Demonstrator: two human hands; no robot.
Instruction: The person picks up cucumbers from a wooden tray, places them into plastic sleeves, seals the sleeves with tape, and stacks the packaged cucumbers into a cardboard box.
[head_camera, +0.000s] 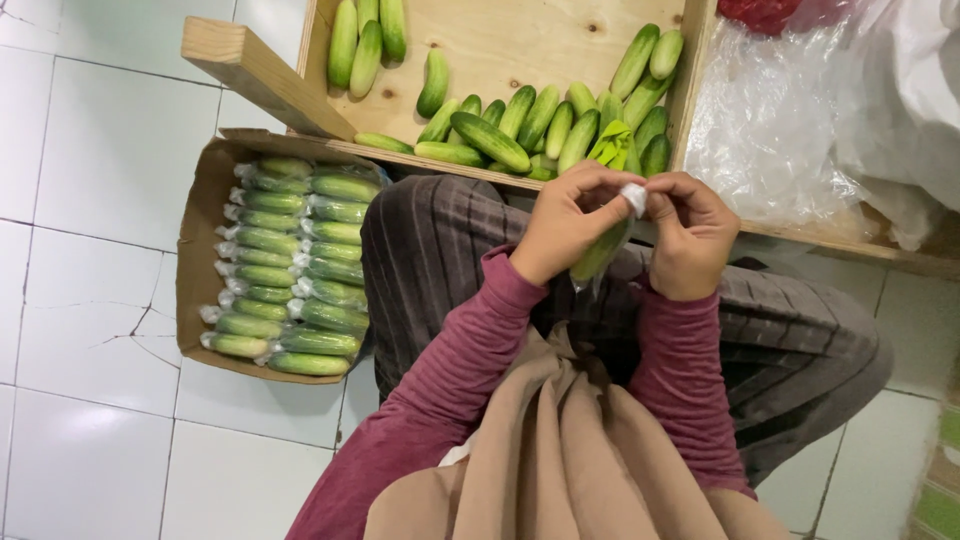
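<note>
Both hands are up over the lap, working the same piece: left hand (565, 225) pinches the upper end of a bagged cucumber (600, 252), right hand (690, 235) pinches the bunched white plastic end (635, 197) just beside it, fingers of both closed tight on the film, so neither hand is free. The cucumber hangs tilted between the palms, top toward the wooden crate (500, 50), lower end pointing at the striped trousers (440, 240). Step in hand looks like closing the wrap at the top. To do it well, my read: keep the left pinch low on the neck so the film stays taut against the cucumber, twist with the right only, and keep the tail short (loose tails snag when stacked). Don't squeeze the body, the skin bruises easily. Finished pieces sit in the cardboard box (195, 240) on the tiled floor (90, 200) to the person's left, wrapped cucumbers (300, 265) lying in two neat columns, tied ends outward; matching that orientation keeps the rows tight. Loose cucumbers (500, 135) wait in the crate ahead, clear plastic sheeting (780, 120) to the right. Whether a knot is formed yet, can't tell: fingers cover it.
</note>
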